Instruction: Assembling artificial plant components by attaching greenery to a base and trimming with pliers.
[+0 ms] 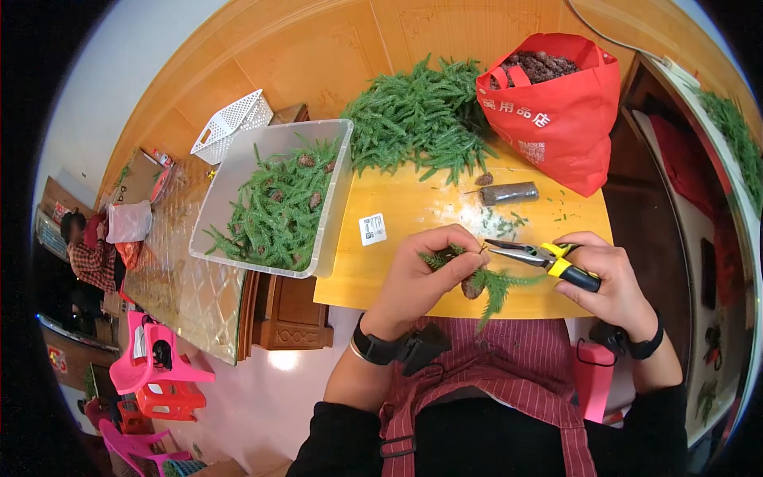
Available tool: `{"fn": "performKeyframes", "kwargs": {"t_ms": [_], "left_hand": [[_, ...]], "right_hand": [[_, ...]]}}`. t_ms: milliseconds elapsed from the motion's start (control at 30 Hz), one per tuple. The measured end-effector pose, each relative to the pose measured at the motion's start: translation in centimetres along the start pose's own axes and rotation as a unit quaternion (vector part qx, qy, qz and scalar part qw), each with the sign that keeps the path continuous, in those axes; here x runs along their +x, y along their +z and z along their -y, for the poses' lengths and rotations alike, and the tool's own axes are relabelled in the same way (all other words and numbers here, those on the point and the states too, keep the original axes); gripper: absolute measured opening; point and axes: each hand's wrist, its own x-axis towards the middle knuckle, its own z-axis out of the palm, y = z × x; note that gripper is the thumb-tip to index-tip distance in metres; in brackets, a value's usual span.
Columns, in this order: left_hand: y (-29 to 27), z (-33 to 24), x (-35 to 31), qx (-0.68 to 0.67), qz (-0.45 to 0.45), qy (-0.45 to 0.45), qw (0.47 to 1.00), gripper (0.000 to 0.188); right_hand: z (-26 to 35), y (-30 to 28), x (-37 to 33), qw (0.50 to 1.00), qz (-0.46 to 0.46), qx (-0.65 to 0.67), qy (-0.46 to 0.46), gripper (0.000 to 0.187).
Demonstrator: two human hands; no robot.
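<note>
My left hand (445,266) is closed on a small green artificial pine sprig (497,292), pinching it between thumb and fingertips above the table's front edge. A brown pine cone (474,286) hangs below those fingers, against the sprig. My right hand (608,278) grips long-nose pliers (548,260) with yellow and black handles. The pliers' grey tips point left and lie close to a thin stem or wire end at my left fingertips; whether they touch it I cannot tell.
Beyond my hands lie a dark wrapped bundle (509,193), a loose pine cone (484,180), green clippings and a white label (372,229). Behind stand a heap of pine sprigs (421,119) and a red bag (548,119) of cones. A plastic bin (330,230) holds finished-looking sprigs at left.
</note>
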Motion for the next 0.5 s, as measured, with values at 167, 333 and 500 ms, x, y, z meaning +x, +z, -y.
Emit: {"fn": "performKeyframes", "kwargs": {"t_ms": [167, 333, 500], "left_hand": [[-0.9, 1.5, -0.3, -0.024, 0.041, -0.011, 0.999, 0.008], [-0.4, 1.9, -0.5, -0.113, 0.073, -0.036, 0.99, 0.01], [-0.1, 2.2, -0.4, -0.133, 0.093, -0.051, 0.985, 0.016]], "right_hand": [[-0.5, 0.7, 0.5, 0.999, -0.019, 0.015, -0.043, 0.019], [-0.9, 0.9, 0.8, 0.996, -0.013, 0.016, -0.084, 0.019], [-1.1, 0.9, 0.9, 0.994, -0.01, 0.023, -0.102, 0.021]]}}
